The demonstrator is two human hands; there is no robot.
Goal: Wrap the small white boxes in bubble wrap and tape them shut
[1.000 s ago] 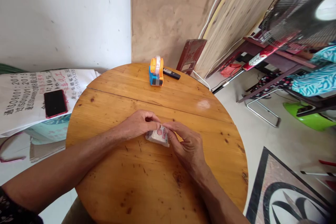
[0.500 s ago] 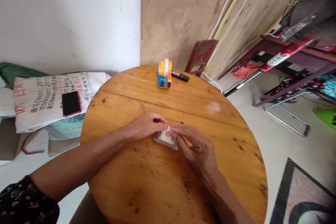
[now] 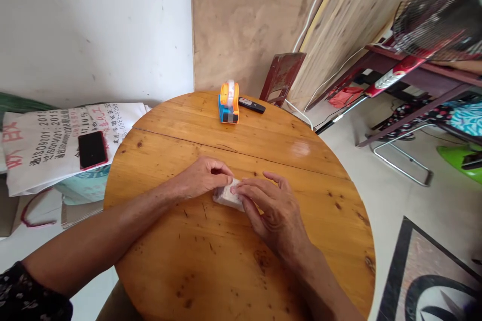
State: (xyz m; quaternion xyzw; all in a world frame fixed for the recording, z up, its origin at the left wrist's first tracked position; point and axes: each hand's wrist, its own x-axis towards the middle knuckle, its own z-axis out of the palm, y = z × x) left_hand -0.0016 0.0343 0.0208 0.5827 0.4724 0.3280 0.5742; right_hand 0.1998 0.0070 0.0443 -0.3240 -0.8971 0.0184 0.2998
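Note:
A small white block-shaped packet with faint reddish print and what looks like a clear wrap lies on the round wooden table. Thumb and fingers of my left hand close on its far left edge. From the right, my right hand has its thumb and forefinger pinched at the packet's right end, covering part of it, while another finger lifts away. What kind of packet it is, I cannot make out.
An orange and blue tape dispenser stands at the table's far side, beside a black remote-like object. A phone lies on white printed sacking to the left. A chair back and a fan are beyond.
The view has shifted slightly, moving everything a little left. My right hand has slid farther over the packet, covering more of its print, and one finger has risen.

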